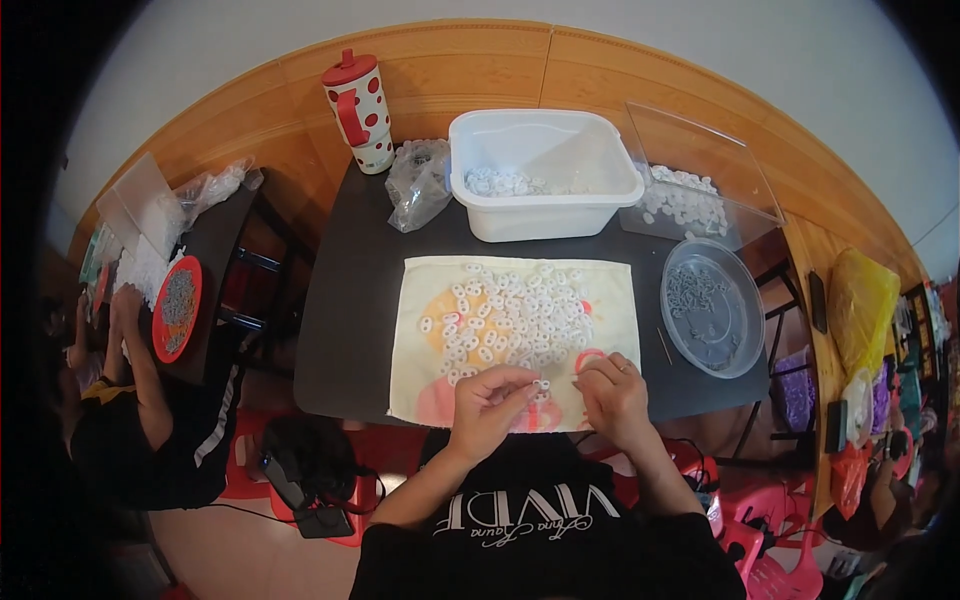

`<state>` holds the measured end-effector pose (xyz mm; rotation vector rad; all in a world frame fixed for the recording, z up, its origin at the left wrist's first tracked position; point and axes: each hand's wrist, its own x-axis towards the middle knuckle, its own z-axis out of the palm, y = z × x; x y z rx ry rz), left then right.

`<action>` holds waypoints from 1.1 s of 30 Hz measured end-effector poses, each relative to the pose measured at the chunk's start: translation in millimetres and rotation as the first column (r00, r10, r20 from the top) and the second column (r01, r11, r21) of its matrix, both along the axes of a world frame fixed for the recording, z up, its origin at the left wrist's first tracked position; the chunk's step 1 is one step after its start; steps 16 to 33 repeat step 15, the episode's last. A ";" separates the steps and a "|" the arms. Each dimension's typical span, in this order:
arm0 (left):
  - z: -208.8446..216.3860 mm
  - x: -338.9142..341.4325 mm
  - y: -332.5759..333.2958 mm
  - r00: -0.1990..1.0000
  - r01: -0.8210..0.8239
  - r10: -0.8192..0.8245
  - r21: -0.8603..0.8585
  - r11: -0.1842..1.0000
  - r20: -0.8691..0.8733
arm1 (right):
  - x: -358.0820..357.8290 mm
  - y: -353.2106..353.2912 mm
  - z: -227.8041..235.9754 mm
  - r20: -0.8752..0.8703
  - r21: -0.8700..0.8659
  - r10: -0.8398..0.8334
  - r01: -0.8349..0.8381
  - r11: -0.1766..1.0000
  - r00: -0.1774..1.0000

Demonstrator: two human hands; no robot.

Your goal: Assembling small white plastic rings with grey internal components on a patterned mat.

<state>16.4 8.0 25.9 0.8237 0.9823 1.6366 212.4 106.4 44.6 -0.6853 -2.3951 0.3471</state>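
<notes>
Over the near edge of a pale yellow cloth (412, 300), my left hand (488, 408) pinches a small white two-holed piece (541, 388) between thumb and fingertips. My right hand (612, 398) is just to the right, a short gap away, its fingers closed together; whatever they hold is hidden or too small to name. Many similar white two-holed pieces (510, 310) lie spread over the cloth beyond my hands.
Behind the cloth stand a white tub (545, 218) and a clear bin of white pieces (685, 205). A round clear dish (735, 350) of grey parts sits right, beside a thin stick (665, 346). A spotted tumbler (375, 130) and plastic bag (418, 185) stand back left. Another person works at left.
</notes>
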 end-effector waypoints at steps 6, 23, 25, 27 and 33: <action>-3.0 -2.0 2.5 0.998 0.027 -0.028 -0.009 1.000 -0.050 | 0.6 -1.5 -10.0 -0.322 -0.410 -0.079 -0.063 0.910 0.944; 5.4 -4.0 7.6 0.981 0.130 -0.145 -0.114 0.985 -0.127 | -12.7 0.5 -5.4 -0.593 -0.788 -0.321 -0.452 0.417 0.738; 5.4 -4.0 7.6 0.981 0.130 -0.145 -0.114 0.985 -0.127 | -12.7 0.5 -5.4 -0.593 -0.788 -0.321 -0.452 0.417 0.738; 5.4 -4.0 7.6 0.981 0.130 -0.145 -0.114 0.985 -0.127 | -12.7 0.5 -5.4 -0.593 -0.788 -0.321 -0.452 0.417 0.738; 5.4 -4.0 7.6 0.981 0.130 -0.145 -0.114 0.985 -0.127 | -12.7 0.5 -5.4 -0.593 -0.788 -0.321 -0.452 0.417 0.738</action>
